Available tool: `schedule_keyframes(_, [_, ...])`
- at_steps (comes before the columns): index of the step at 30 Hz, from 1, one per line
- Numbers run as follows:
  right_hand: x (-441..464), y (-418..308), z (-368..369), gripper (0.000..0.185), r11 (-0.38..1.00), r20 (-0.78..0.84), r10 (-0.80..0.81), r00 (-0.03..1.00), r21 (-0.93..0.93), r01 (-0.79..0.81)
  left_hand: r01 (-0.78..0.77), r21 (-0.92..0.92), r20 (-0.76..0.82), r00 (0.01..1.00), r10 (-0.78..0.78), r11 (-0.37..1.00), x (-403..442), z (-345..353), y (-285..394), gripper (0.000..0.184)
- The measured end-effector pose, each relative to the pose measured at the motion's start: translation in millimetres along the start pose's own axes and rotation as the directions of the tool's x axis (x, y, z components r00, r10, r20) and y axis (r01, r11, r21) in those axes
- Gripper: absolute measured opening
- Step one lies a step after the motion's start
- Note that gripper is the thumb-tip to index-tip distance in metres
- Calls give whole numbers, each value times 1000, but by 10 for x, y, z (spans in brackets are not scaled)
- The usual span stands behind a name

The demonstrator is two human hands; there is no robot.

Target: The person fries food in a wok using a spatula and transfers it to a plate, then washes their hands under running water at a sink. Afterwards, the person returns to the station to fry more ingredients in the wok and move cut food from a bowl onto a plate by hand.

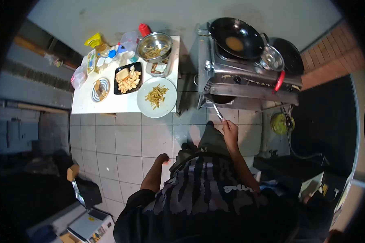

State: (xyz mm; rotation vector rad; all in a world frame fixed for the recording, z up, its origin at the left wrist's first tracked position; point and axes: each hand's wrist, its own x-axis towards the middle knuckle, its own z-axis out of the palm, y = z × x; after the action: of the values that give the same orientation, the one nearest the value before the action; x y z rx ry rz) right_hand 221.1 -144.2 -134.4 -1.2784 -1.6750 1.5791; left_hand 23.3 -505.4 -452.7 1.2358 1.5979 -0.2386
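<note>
My right hand (230, 128) is closed around the handle of a slotted spatula (218, 111). Its dark slotted head (208, 87) points away from me, at the front left corner of the gas stove (247, 79). On the stove's left burner sits a black wok (236, 37) with some brownish oil in its bottom. My left hand (163, 158) hangs low beside my body over the tiled floor, touching nothing I can see. Its fingers are too dark and small to make out. The white table's nearest plate (144, 103), pale and large, carries fried strips (156, 96) ahead of that hand.
The white table (121, 106) also bears a steel bowl (140, 50) of strips, a black tray (117, 87) of cut pieces, a striped plate (94, 96) and a red bottle (144, 29). A red-handled strainer (279, 81) rests on the stove beside another dark pan (294, 56).
</note>
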Motion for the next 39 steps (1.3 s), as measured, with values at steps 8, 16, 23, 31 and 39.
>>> schedule_keyframes(8, [-33, -22, -382, 27, 942, -343, 104, 934, 336, 19, -564, -789, -575, 817, 30, 245, 418, -1638, 1040, 6])
schedule_keyframes(16, [956, -274, -1491, 34, 958, -568, -261, 780, -51, 283, -624, -769, -619, 781, 78, 139, -1054, -3660, 3150, 20])
schedule_keyframes(23, [2092, -617, -2247, 29, 892, -447, -316, 837, -440, 101, -224, -682, -690, 512, 512, -696, -1059, -4507, 4083, 79])
schedule_keyframes(31, [2846, -691, -2515, 36, 865, -268, -250, 930, -494, 90, -251, -570, -746, 557, 365, -782, -797, -4926, 4569, 97])
schedule_keyframes(39, [2966, -701, -2642, 36, 925, -175, -51, 983, -380, -20, -589, -602, -779, 581, 235, -540, -980, -5056, 4381, 103])
